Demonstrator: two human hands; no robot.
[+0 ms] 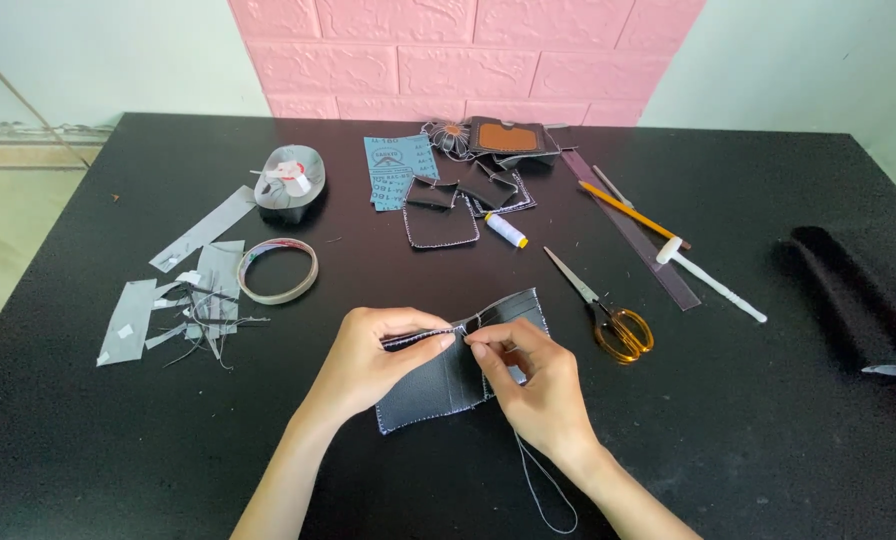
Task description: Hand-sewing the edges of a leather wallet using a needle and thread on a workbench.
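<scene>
Black surface [748,440] against a pink brick wall [448,50]. At lower centre, the left hand [368,360] pinches the stitched edge of a dark leather piece [438,385], while the right hand [533,385] pinches a thread [543,490] there. Scissors [608,315] lie just right.

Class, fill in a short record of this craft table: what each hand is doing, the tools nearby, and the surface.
Left hand: pinches the stitched edge of the dark leather piece
Right hand: pinches at the same edge, thread trailing below
Tools nearby: scissors, tape roll, thread spool, pencil
Surface: black table
</scene>
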